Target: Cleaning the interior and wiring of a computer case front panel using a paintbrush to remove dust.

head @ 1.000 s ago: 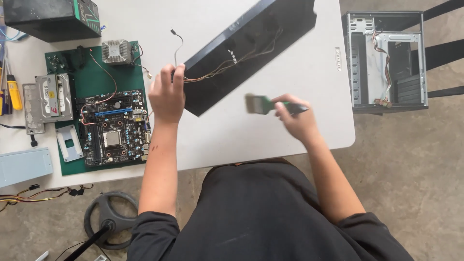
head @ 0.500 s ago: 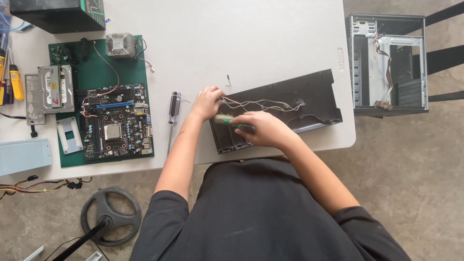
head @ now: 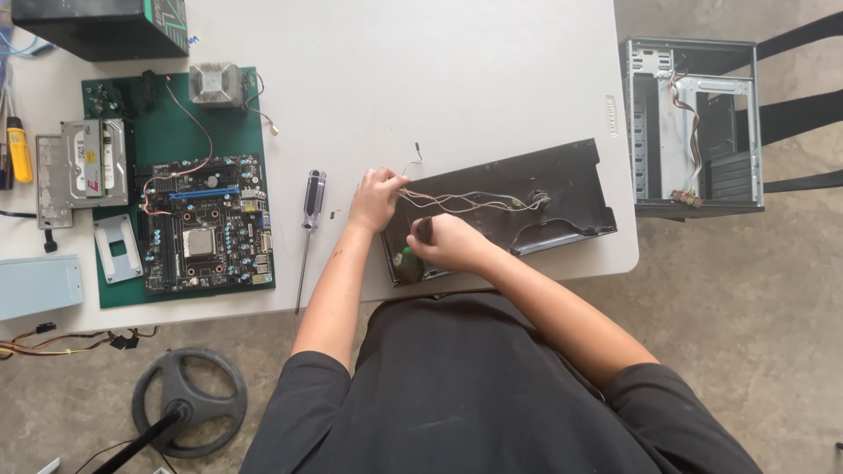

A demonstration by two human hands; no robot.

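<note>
A black computer front panel [head: 562, 180] lies inner side up near the table's front edge, with thin wires [head: 465, 200] running across it. My left hand [head: 376, 198] grips the panel's left end where the wires start. Just to its right, my right hand [head: 450, 242] is closed on a small brush [head: 409, 253] with a green handle, pressed against the panel's left part. The bristles are mostly hidden under my fingers.
A screwdriver [head: 310, 206] lies left of my hands. Further left, a green mat [head: 176, 132] carries a motherboard [head: 206, 224], a heatsink [head: 215, 83] and a metal drive [head: 83, 162]. An open computer case [head: 694, 123] stands off the table's right edge. A round stand base [head: 189, 399] sits on the floor.
The panel, held tilted up across the table a second ago, now lies flat near the front edge. My right hand brought the brush onto it; my left hand shifted right.
</note>
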